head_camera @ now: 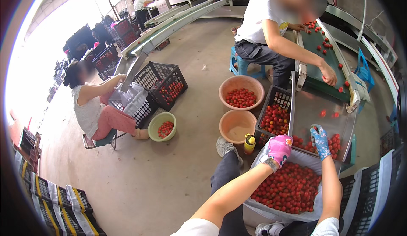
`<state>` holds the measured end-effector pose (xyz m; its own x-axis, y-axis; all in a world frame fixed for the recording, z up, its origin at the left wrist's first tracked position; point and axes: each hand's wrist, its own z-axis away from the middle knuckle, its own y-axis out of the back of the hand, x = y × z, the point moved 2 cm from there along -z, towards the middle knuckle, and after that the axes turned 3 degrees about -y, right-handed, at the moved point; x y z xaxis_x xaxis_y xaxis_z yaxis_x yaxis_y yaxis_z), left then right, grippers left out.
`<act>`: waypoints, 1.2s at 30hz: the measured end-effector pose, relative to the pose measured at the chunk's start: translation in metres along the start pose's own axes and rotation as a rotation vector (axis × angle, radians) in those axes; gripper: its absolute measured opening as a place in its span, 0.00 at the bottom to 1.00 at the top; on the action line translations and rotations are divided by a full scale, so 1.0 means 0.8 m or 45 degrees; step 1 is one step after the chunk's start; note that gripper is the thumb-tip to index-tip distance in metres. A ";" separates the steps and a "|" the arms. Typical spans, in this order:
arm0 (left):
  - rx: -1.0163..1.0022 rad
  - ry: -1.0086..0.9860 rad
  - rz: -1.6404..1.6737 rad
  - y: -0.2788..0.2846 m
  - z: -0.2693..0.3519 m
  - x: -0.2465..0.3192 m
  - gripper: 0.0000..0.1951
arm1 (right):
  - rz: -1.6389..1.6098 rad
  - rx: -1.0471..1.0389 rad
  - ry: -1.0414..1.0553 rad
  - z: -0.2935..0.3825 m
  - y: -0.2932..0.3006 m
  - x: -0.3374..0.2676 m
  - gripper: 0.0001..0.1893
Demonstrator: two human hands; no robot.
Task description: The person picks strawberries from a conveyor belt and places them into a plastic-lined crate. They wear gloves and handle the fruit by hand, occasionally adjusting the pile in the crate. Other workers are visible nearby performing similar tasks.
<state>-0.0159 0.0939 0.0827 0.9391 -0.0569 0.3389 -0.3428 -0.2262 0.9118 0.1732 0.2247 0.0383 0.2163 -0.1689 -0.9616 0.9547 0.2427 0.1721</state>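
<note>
My left hand (279,149), in a pink flowered glove, is at the left edge of a metal chute (310,109), over a lined crate. Whether it grips anything cannot be made out. My right hand (320,140), in a blue flowered glove, is on the chute among small red tomatoes (334,145); its fingertips are partly hidden. Below both hands the crate, lined with white sheeting (264,205), holds many red tomatoes (287,188). Two tomatoes, blurred, are on the upper chute. More lie on the green conveyor belt (314,55) above it.
A co-worker (257,20) reaches over the belt; another person (89,99) sits at a second chute. Left of my chute stand a black crate of tomatoes (275,118), an orange basin with tomatoes (241,78), an empty orange basin (237,134) and a yellow bottle (249,144). Crates flank the right side.
</note>
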 end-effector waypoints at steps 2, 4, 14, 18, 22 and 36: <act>-0.024 0.013 -0.016 0.000 -0.002 0.000 0.04 | 0.021 0.001 -0.018 0.002 -0.002 -0.001 0.11; -0.012 0.029 -0.025 0.000 -0.001 0.000 0.05 | 0.036 0.007 -0.030 0.005 -0.005 -0.004 0.11; -0.004 0.032 -0.041 0.010 0.011 -0.004 0.04 | 0.106 0.003 -0.025 0.010 -0.010 0.011 0.12; 0.149 -0.173 0.006 0.007 -0.009 0.021 0.02 | 0.650 0.193 0.716 -0.026 0.054 0.051 0.22; -0.199 0.017 -0.105 0.006 0.003 -0.021 0.06 | 0.787 0.076 0.486 0.029 -0.014 -0.021 0.25; 0.060 -0.171 -0.016 -0.005 0.006 -0.014 0.05 | 0.487 0.424 0.362 0.044 0.178 -0.008 0.09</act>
<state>-0.0248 0.0910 0.0746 0.9392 -0.1824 0.2908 -0.3325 -0.2728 0.9028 0.3150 0.2268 0.0767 0.5388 0.1460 -0.8297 0.8424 -0.0857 0.5320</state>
